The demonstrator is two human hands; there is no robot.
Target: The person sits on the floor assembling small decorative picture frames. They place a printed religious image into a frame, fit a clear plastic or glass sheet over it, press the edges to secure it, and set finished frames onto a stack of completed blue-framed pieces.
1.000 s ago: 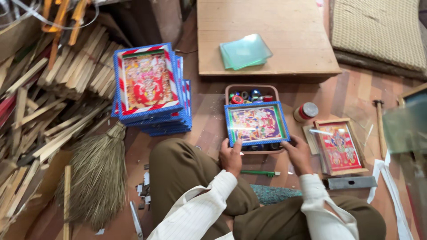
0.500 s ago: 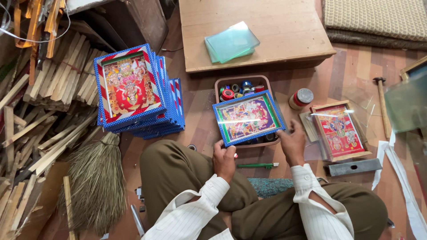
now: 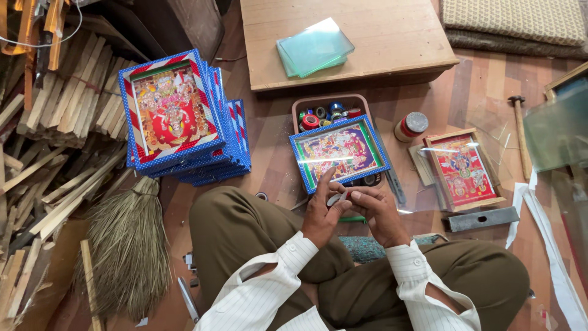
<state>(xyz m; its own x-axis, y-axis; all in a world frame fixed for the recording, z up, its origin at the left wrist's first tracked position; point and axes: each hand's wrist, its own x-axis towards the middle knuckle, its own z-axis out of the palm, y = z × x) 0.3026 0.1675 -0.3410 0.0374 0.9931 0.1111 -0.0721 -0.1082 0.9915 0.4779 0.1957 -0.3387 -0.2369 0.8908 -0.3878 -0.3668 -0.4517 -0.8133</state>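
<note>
A picture in a blue dotted frame [image 3: 340, 151] lies tilted on a brown tray of coloured tape rolls [image 3: 325, 111], on the floor in front of my crossed legs. My left hand [image 3: 321, 213] and my right hand [image 3: 378, 211] meet just below the frame's near edge. Between their fingertips they pinch a small pale object [image 3: 336, 198]; I cannot tell what it is. One left finger reaches up to the frame's lower edge. A green pen [image 3: 353, 219] lies under the hands.
A stack of blue-framed pictures [image 3: 177, 116] stands at left, beside wooden strips [image 3: 55, 122] and a broom [image 3: 125, 245]. Glass panes [image 3: 313, 46] lie on a low wooden table [image 3: 380, 55]. At right are a small jar [image 3: 411, 125], a wood-framed picture [image 3: 465, 168], a hammer [image 3: 520, 135] and a metal block [image 3: 481, 219].
Both hands let go of the blue frame's near corners and came together below it around a small object. The frame now rests on the tray.
</note>
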